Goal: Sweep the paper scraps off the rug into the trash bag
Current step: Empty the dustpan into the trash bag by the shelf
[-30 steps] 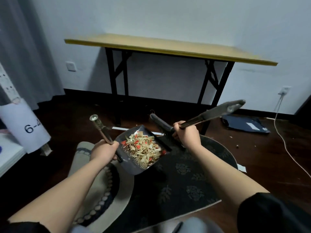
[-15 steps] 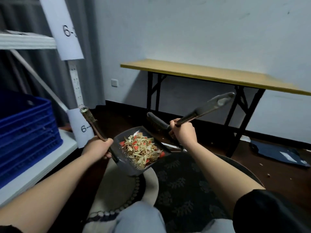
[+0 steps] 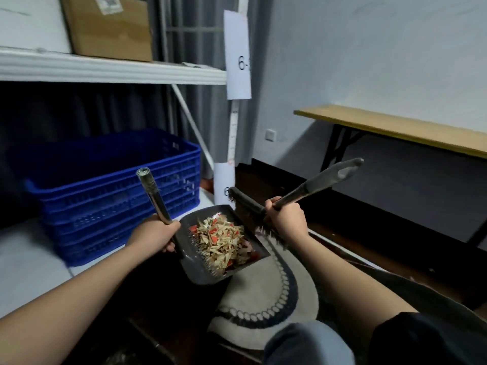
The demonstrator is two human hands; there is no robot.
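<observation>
My left hand (image 3: pixel 155 234) grips the metal handle of a dark grey dustpan (image 3: pixel 196 270), held in the air above the floor. The pan carries a heap of tan and red paper scraps (image 3: pixel 220 242). My right hand (image 3: pixel 286 218) is closed around the grey handle of a brush (image 3: pixel 320 181), whose bristled head points down just right of the pan. Below lies the rug (image 3: pixel 266 309), cream with a dark patterned border at its left end. No trash bag can be made out in view.
A white shelf unit (image 3: pixel 110 72) stands at left, with a blue plastic crate (image 3: pixel 113 191) on its low shelf and a cardboard box (image 3: pixel 108 27) above. A yellow-topped folding table (image 3: pixel 395 127) stands against the right wall. My knee (image 3: pixel 308 343) shows at the bottom.
The view has swung left from the table to the shelf unit and crate. Both hands keep their grips, and the loaded dustpan and brush have moved left along with them.
</observation>
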